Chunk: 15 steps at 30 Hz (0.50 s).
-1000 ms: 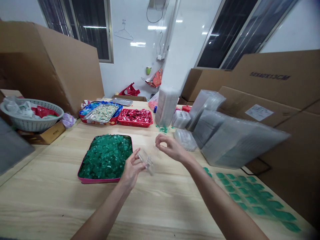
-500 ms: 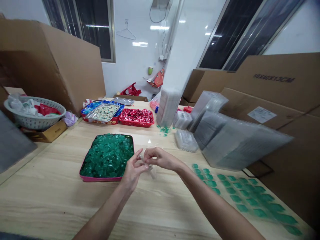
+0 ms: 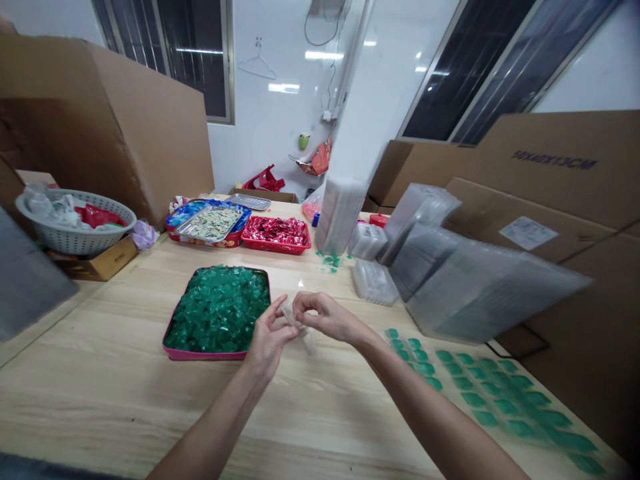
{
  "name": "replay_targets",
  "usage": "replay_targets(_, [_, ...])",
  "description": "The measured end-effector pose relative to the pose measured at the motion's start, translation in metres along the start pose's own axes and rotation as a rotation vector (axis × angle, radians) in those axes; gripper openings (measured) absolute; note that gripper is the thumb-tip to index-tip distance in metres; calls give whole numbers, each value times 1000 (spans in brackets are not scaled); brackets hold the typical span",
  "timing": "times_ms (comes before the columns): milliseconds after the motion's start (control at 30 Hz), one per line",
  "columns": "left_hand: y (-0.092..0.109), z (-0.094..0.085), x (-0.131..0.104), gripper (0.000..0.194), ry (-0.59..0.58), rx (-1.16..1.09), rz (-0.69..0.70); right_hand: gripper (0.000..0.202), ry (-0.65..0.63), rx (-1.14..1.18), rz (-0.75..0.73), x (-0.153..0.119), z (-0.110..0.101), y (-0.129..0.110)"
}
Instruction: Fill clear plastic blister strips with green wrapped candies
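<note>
Over the table, my left hand [image 3: 270,337] is closed on a thin clear plastic piece [image 3: 289,311], thumb and fingers at its side. My right hand [image 3: 323,316] pinches at the same piece from the other side. Its lower end is blurred, and I cannot make out its exact kind. Left of my hands stands a pink-rimmed tray [image 3: 205,356] heaped with small green translucent pieces [image 3: 220,310]. To the right, beyond my right forearm, lie clear plastic trays with green pieces in their compartments [image 3: 505,405].
Behind are a red basket [image 3: 277,249] of shiny red packets and a tray of pale pieces [image 3: 210,223]. Stacks of clear plastic trays [image 3: 450,287] stand at the right before cardboard boxes [image 3: 550,187]. A grey colander [image 3: 80,233] sits far left. Green scraps [image 3: 330,260] lie near the pillar.
The view has shifted slightly, so everything sits a little farther right. Both hands keep hold of the clear plastic piece, with hardly any change in their grip.
</note>
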State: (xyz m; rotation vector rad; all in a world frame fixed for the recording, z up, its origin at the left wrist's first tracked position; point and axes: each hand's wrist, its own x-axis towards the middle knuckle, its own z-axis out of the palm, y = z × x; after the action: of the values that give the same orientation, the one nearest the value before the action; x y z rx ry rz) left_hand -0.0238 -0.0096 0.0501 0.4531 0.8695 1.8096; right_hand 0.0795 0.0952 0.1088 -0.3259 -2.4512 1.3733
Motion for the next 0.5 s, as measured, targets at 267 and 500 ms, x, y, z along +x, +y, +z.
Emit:
replay_targets(267, [-4,-7,-1,74,62,33,-17,13,53,-86,22,3,-31,3])
replay_targets(500, [-2,-7,-3,74,90,48,-25,15,68,-249,-42,3,-33,1])
